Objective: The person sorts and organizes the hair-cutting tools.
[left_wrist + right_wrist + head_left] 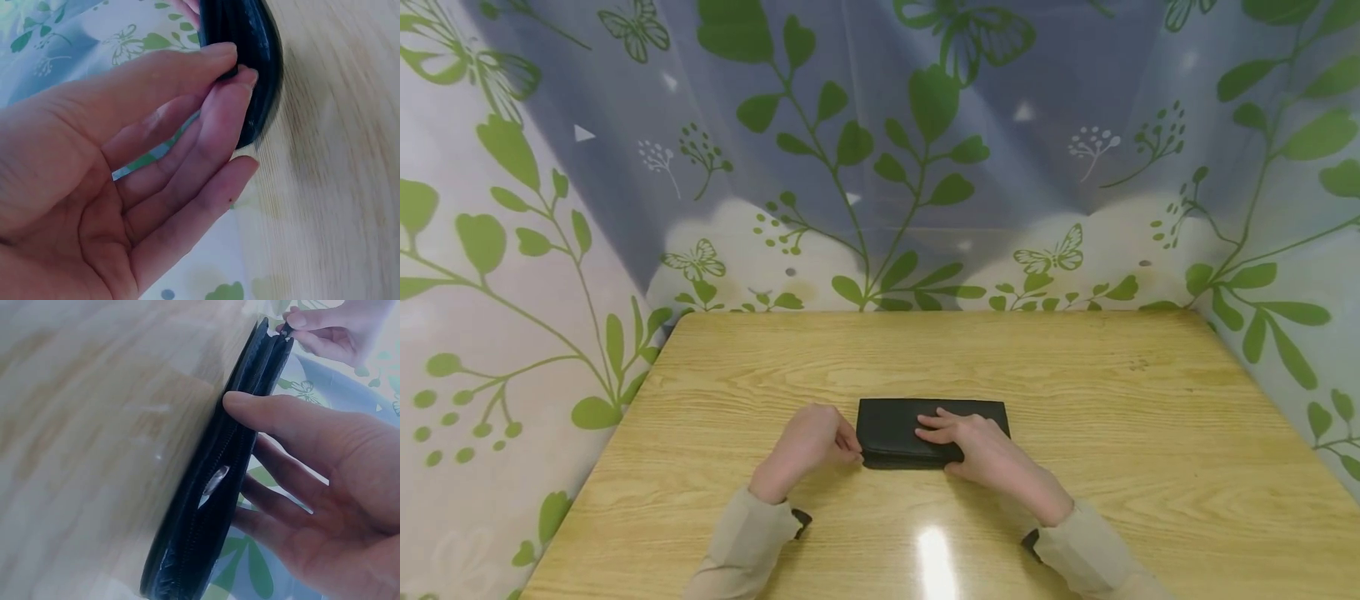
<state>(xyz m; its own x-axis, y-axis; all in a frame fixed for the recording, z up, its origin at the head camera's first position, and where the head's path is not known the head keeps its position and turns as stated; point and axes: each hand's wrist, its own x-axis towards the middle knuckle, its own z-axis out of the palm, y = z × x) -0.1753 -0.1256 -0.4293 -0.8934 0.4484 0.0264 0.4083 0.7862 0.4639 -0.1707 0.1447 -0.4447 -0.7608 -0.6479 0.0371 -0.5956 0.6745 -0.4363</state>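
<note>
A long black zip wallet (891, 423) lies flat on the table, its zipped edge facing me. At its left end my left hand (811, 446) pinches a small dark zipper pull (286, 329) between thumb and index finger; the other fingers are loosely bent. My right hand (988, 452) grips the right part of the wallet, with spread fingers on its top and the thumb (240, 405) against the near edge. In the right wrist view, a small pale shiny patch (215, 481) shows along the zipped side; what it is I cannot tell.
The wood-grain table (737, 358) reaches back to a hanging curtain (880, 167) with leaves and butterflies, which also runs along both sides. A bright light reflection (936, 558) lies on the tabletop near me. Dark bands (802, 522) show at the sleeve cuffs.
</note>
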